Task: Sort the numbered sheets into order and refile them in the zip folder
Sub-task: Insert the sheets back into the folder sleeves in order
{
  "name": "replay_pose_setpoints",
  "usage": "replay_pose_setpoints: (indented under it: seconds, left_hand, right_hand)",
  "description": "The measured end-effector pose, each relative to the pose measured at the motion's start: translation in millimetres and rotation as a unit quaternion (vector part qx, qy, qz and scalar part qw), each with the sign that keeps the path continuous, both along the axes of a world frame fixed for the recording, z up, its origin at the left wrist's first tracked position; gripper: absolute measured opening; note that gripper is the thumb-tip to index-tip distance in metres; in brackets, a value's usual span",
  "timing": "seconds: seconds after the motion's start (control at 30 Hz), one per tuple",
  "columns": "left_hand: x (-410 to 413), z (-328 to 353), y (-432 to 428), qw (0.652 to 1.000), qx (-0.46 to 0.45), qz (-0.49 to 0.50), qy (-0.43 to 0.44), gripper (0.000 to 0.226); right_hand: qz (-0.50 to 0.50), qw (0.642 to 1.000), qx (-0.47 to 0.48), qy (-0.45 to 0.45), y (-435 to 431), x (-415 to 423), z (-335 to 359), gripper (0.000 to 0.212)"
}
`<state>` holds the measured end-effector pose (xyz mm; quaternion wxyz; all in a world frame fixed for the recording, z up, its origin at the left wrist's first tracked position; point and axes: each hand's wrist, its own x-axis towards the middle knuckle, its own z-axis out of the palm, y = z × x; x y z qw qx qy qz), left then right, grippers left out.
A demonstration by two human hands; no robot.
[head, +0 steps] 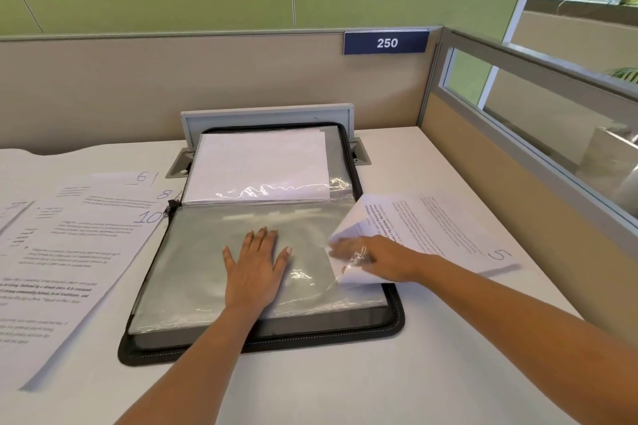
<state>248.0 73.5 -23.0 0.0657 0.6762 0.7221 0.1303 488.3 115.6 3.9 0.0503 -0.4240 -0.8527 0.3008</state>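
Sheet 5 (pixel 448 228): white, printed, corner curled at clear sleeve (pixel 193 269) of zip folder (pixel 397 317). Left hand (pixel 253 269) flat on sleeve, fingers spread. Right hand (pixel 376 259) at the curl; its grip indiscernible under film.

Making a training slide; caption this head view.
Left hand flattens a clear sleeve in the open zip folder; right hand feeds sheet 5 into it.

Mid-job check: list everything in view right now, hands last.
Zip folder: one, black, open in the middle.
Plastic sleeves: stack, clear, inside the folder.
Filed sheet: one, white, folder's far half.
Sheet 5: one, white, right of folder, corner curled onto near sleeve.
Loose sheets: several, white, overlapping left of folder; 6, 8, 10 readable.
Sign 250: one, blue, on the partition.
Desk: one, white.
Left hand: flat on near sleeve.
Right hand: at sheet 5's curled corner, grip unclear.
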Motion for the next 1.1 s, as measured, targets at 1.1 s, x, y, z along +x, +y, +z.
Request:
replay_pose_setpoints:
  seconds: [1.1]
  left_hand:
    - [112.2,63.3,36.2,0.989,-0.136,0.003,-0.054,0.047]
  right_hand:
    - [-0.080,0.927,0.172,-0.323,-2.8,-7.7,-11.1,0.065]
